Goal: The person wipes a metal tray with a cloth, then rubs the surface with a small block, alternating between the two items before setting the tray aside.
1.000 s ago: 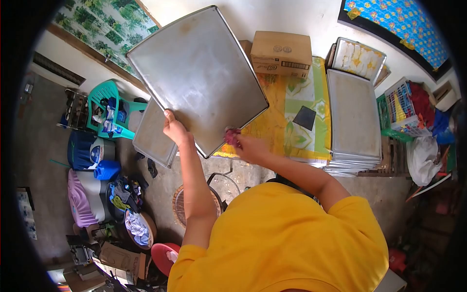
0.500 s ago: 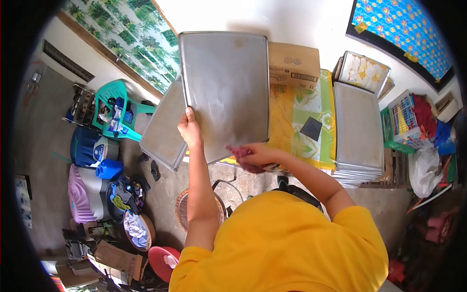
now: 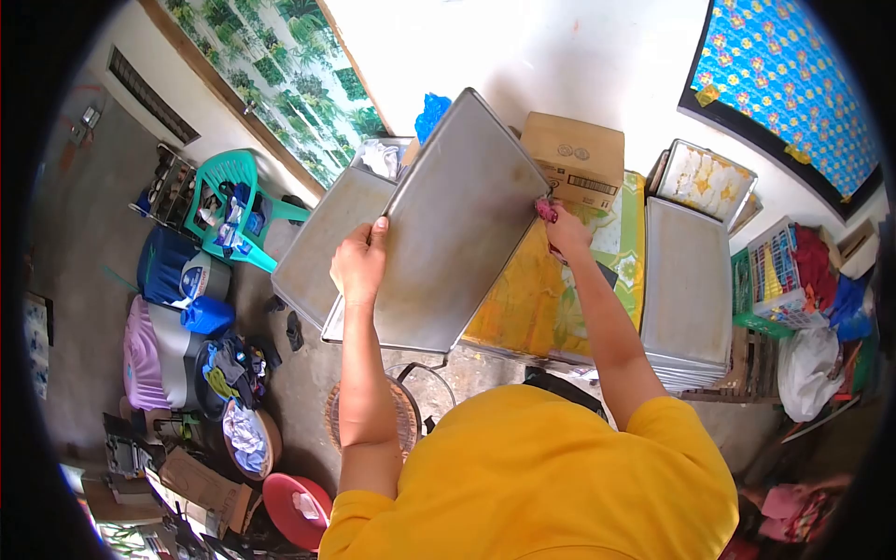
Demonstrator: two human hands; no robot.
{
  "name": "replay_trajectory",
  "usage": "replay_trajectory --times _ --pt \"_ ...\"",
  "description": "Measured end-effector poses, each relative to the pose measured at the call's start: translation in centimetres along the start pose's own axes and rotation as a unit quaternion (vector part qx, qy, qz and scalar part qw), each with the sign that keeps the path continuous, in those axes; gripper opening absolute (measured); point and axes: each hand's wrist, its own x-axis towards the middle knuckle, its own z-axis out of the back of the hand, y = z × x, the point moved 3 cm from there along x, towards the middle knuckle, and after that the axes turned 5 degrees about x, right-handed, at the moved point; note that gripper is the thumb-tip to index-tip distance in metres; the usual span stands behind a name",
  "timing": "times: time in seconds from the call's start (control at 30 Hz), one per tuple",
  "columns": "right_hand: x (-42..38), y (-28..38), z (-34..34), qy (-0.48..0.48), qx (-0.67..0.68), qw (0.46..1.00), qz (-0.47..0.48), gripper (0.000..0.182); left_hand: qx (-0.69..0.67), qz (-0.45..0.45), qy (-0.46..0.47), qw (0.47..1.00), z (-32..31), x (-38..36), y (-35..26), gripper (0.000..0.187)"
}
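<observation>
A large grey metal baking tray (image 3: 457,224) is held up and tilted in front of me. My left hand (image 3: 360,263) grips its left edge, the thumb lying over the rim. At the tray's right corner, my right hand (image 3: 571,235) is closed around a dark red cloth (image 3: 547,211), which touches the rim. Behind the held tray, on the left, lies another metal tray (image 3: 327,229), partly covered by it. To the right stands a stack of similar trays (image 3: 689,280).
A cardboard box (image 3: 574,154) rests against the wall on the yellow patterned table cover (image 3: 513,313). A stained tray (image 3: 707,177) leans behind the stack. Left are a green plastic chair (image 3: 224,182) and a blue jug (image 3: 207,315). A round wooden stool (image 3: 359,425) stands below.
The held tray has tilted clockwise and come lower. My right hand has moved with the cloth from its bottom edge up to the right corner. A blue bag now shows behind it.
</observation>
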Motion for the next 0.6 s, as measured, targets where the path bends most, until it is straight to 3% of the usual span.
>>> replay_trajectory --times 0.17,0.27,0.6 --pt "3.2 -3.3 -3.3 0.082 0.016 0.995 -0.049 0.041 0.083 -0.037 0.033 0.995 -1.5 -0.4 -1.1 0.048" --pt "5.1 -4.1 -5.1 0.116 -0.039 0.992 -0.027 0.041 0.121 -0.048 0.053 0.99 -2.5 -0.4 -1.7 0.048" --pt "6.7 3.3 1.1 0.017 0.024 0.998 0.048 0.034 0.192 -0.12 0.045 0.973 -5.7 -0.7 -4.9 0.041"
